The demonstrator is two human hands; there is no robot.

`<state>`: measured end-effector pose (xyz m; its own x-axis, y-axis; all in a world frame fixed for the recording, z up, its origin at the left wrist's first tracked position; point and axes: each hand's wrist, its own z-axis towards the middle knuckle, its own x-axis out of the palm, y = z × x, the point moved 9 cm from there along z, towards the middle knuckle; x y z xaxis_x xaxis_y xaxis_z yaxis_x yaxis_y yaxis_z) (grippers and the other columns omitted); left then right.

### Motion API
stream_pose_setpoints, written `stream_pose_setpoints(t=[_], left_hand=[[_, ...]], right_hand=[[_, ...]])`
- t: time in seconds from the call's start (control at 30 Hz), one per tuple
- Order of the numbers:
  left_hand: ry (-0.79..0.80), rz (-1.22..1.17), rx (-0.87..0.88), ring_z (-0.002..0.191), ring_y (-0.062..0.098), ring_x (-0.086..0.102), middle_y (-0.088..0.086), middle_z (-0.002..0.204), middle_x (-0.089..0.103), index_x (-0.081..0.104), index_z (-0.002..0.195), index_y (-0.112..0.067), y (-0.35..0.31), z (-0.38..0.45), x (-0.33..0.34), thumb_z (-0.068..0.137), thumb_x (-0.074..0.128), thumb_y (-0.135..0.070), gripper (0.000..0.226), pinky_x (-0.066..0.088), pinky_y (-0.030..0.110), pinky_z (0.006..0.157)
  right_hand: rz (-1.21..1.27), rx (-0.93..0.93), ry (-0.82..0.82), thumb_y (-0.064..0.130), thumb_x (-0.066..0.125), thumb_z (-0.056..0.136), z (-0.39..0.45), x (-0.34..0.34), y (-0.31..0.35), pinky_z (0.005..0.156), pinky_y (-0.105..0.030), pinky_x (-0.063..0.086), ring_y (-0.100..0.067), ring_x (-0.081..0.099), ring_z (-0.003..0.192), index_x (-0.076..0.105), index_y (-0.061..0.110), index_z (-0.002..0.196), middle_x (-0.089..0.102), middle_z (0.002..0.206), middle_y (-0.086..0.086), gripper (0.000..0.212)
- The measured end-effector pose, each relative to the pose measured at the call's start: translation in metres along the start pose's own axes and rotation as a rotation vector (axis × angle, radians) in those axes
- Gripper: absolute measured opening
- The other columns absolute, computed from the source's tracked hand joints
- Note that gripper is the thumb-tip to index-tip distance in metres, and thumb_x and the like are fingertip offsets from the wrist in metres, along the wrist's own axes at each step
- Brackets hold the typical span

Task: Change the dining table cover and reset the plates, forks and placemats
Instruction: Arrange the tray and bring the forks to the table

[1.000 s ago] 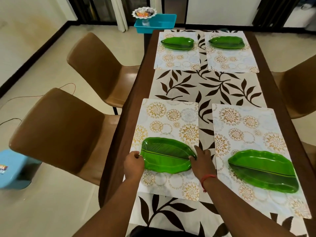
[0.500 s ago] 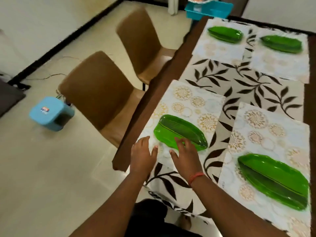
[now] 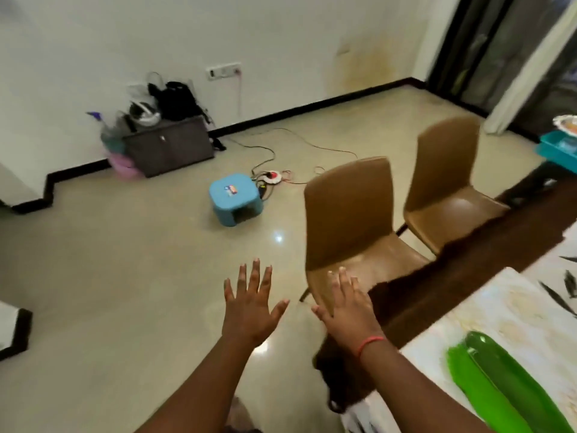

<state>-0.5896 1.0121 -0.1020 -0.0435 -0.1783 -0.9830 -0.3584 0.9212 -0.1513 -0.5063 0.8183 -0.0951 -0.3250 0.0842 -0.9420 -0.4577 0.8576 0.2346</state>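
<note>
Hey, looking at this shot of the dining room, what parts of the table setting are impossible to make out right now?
Head view only:
- Green plate: cut off by the right and bottom edges, and blurred.
- Placemat: its pattern is smeared by blur.
- Other plates and placemats: outside the frame.
- Forks: none visible.
- Teal tray: cut by the right edge, contents unreadable.
- Left hand and right hand: open, over the floor and chair, holding nothing.

green leaf-shaped plate (image 3: pixel 499 385) on floral placemat (image 3: pixel 487 314), on dark wooden table (image 3: pixel 437 295); two brown chairs (image 3: pixel 352 214) left of table; blue plastic stool (image 3: pixel 235 198) behind them.
</note>
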Motion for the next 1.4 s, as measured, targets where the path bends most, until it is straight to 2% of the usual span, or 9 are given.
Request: stream_pose_setpoints(t=[0.13, 0.27, 0.37, 0.47, 0.77, 0.83, 0.97, 1.07, 1.4], left_hand=[[0.054, 0.066, -0.104, 0.147, 0.025, -0.028, -0.003, 0.16, -0.029, -0.021, 0.15, -0.035, 0.125, 0.041, -0.024, 0.089, 0.007, -0.078, 0.08, -0.009, 0.06, 0.118], [0.119, 0.069, -0.167, 0.147, 0.027, -0.03, -0.002, 0.16, -0.03, -0.016, 0.154, -0.033, 0.189, 0.072, -0.045, 0.089, 0.006, -0.078, 0.083, -0.008, 0.061, 0.118], [0.139, 0.093, -0.198, 0.146, 0.026, -0.032, -0.003, 0.159, -0.032, -0.017, 0.154, -0.033, 0.227, 0.106, -0.057, 0.09, 0.006, -0.078, 0.081, -0.01, 0.06, 0.118], [0.137, 0.11, -0.184, 0.145, 0.025, -0.033, -0.004, 0.16, -0.031, -0.017, 0.154, -0.033, 0.245, 0.151, -0.063, 0.09, 0.005, -0.077, 0.081, -0.012, 0.059, 0.118], [0.084, 0.119, -0.27, 0.147, 0.026, -0.029, -0.002, 0.161, -0.027, -0.016, 0.155, -0.032, 0.298, 0.351, -0.095, 0.087, 0.001, -0.077, 0.083, -0.007, 0.06, 0.118], [0.077, 0.108, -0.297, 0.148, 0.026, -0.028, -0.002, 0.162, -0.026, -0.015, 0.155, -0.031, 0.301, 0.39, -0.104, 0.087, 0.0, -0.077, 0.083, -0.007, 0.06, 0.118], [0.098, 0.099, -0.256, 0.148, 0.026, -0.026, -0.001, 0.163, -0.024, -0.014, 0.156, -0.032, 0.289, 0.47, -0.11, 0.09, 0.007, -0.075, 0.081, -0.007, 0.06, 0.118], [0.097, 0.06, -0.2, 0.149, 0.028, -0.023, -0.001, 0.164, -0.019, -0.008, 0.157, -0.031, 0.274, 0.552, -0.11, 0.091, 0.01, -0.075, 0.082, -0.006, 0.061, 0.118], [0.155, 0.132, 0.319, 0.151, 0.028, -0.014, 0.0, 0.165, -0.013, -0.004, 0.158, -0.03, 0.133, 0.831, -0.113, 0.092, 0.012, -0.074, 0.08, -0.003, 0.059, 0.118]], right_hand=[[0.036, -0.047, 0.08, 0.08, 0.014, 0.085, 0.093, 0.031, 0.107, 0.122, -0.051, 0.01, -0.028, -0.005, 0.153, -0.005, 0.029, 0.157, -0.011, 0.166, -0.001, 0.091], [0.066, -0.063, 0.126, 0.077, 0.018, 0.089, 0.15, 0.043, 0.179, 0.121, -0.053, 0.007, -0.028, -0.009, 0.152, -0.007, 0.029, 0.157, -0.017, 0.165, 0.0, 0.087], [0.084, -0.104, 0.129, 0.081, 0.007, 0.083, 0.191, 0.04, 0.225, 0.121, -0.054, 0.006, -0.028, -0.011, 0.152, -0.008, 0.03, 0.157, -0.019, 0.164, 0.001, 0.091], [0.084, -0.105, 0.115, 0.083, -0.009, 0.069, 0.239, 0.033, 0.238, 0.121, -0.054, 0.004, -0.026, -0.014, 0.152, -0.01, 0.031, 0.156, -0.021, 0.163, 0.003, 0.101], [0.019, -0.224, 0.106, 0.084, -0.013, 0.064, 0.465, -0.023, 0.264, 0.12, -0.055, 0.005, -0.026, -0.011, 0.152, -0.011, 0.031, 0.156, -0.019, 0.164, 0.003, 0.106], [0.007, -0.24, 0.087, 0.085, -0.01, 0.066, 0.514, -0.046, 0.264, 0.12, -0.056, 0.006, -0.026, -0.01, 0.152, -0.01, 0.031, 0.156, -0.017, 0.165, 0.002, 0.105], [0.025, -0.179, 0.106, 0.079, 0.015, 0.087, 0.575, -0.067, 0.242, 0.121, -0.055, 0.008, -0.026, -0.009, 0.153, -0.008, 0.03, 0.157, -0.017, 0.165, 0.002, 0.088], [0.075, -0.068, 0.118, 0.077, 0.019, 0.09, 0.627, -0.075, 0.206, 0.121, -0.055, 0.008, -0.025, -0.008, 0.153, -0.007, 0.032, 0.157, -0.016, 0.165, 0.003, 0.084], [0.24, 0.41, -0.041, 0.077, 0.019, 0.09, 0.77, -0.153, 0.049, 0.121, -0.055, 0.005, -0.026, -0.009, 0.153, -0.004, 0.031, 0.157, -0.017, 0.165, 0.001, 0.084]])
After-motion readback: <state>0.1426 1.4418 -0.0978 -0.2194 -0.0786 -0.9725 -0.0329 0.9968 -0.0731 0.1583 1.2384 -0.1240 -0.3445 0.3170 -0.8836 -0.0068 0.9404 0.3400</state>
